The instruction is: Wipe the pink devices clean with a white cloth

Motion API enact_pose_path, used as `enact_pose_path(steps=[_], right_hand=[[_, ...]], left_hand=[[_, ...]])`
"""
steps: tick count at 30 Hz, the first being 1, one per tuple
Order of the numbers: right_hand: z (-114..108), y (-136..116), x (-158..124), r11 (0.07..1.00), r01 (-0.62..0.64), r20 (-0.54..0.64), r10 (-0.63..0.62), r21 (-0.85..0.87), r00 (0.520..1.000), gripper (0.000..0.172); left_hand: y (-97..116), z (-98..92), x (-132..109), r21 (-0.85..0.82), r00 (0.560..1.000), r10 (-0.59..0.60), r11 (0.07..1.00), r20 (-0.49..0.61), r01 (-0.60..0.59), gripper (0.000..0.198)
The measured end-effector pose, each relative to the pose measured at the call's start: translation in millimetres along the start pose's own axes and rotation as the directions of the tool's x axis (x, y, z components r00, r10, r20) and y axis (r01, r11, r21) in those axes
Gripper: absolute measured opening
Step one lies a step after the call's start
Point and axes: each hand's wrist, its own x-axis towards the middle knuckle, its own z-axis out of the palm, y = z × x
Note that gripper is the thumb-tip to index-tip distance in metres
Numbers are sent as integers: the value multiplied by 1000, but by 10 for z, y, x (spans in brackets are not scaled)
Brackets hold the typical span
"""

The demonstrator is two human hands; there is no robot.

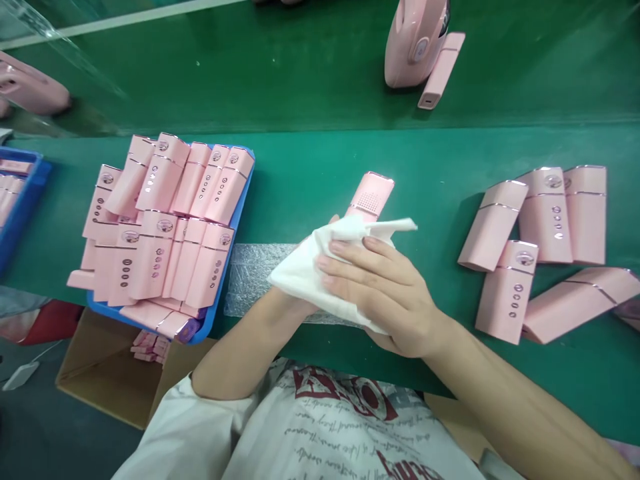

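Right hand (387, 290) is gripping white cloth (305, 267), fingers together and only slightly bent, pressing it over a pink device (371, 193). Left hand (294, 300) is mostly hiding under the cloth; can't tell its grip. Device's dotted end is sticking out beyond. Bubble wrap (250, 270) is lying beneath, on green table (300, 173). Blue tray (216, 308) is holding piled devices (150, 253) at left; loose devices (507, 290) are lying right.

Tray (224, 280) w/ devices (150, 257) sits on counter (310, 160) L of L hand (295, 300); loose devices (505, 297) lie R of R hand (387, 287); bubble wrap (250, 280) under both.
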Motion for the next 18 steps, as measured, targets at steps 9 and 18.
enact_pose_path(steps=[9,18], right_hand=[[-48,46,31,996,-72,-91,67,-51,994,33],[40,-149,60,980,157,66,-165,122,984,34]], left_hand=[[7,-47,57,-61,977,-48,996,207,62,37],[189,-35,38,-164,969,-105,976,222,143,84]])
